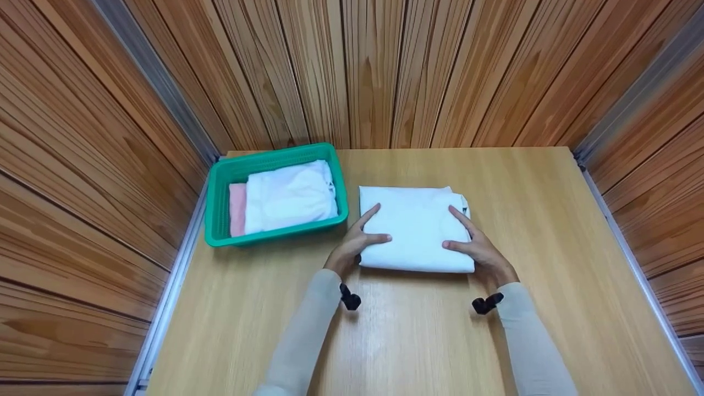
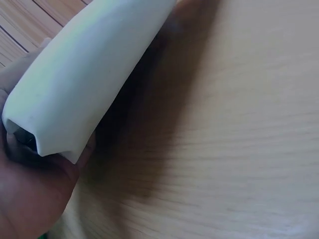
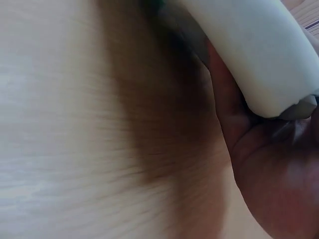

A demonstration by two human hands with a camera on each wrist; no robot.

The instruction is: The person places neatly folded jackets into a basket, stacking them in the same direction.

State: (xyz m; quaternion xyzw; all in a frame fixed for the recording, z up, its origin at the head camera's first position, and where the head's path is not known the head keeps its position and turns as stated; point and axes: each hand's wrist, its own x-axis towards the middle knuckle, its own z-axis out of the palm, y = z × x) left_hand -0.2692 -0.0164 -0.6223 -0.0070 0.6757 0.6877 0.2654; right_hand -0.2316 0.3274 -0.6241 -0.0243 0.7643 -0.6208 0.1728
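Both hands grip a folded white cloth (image 1: pixel 412 231) by its two sides, just above the wooden tabletop. The left hand (image 1: pixel 355 242) has its thumb and a finger on top at the left edge; its other fingers are hidden beneath. At the opposite edge the right hand (image 1: pixel 484 250) holds in the same way, thumb on top and palm against the side. In the left wrist view the cloth (image 2: pixel 94 74) shows a thick rounded fold with an open end by the palm. Fingers pass under the cloth (image 3: pixel 254 55) in the right wrist view, and a shadow lies below.
A green plastic basket (image 1: pixel 219 198) stands at the back left of the table (image 1: pixel 412 341). In it lie a folded white cloth (image 1: pixel 289 198) and a pink cloth (image 1: pixel 237 209). Wood-panelled walls (image 1: pixel 368 71) enclose the back and sides, with metal rails at the corners.
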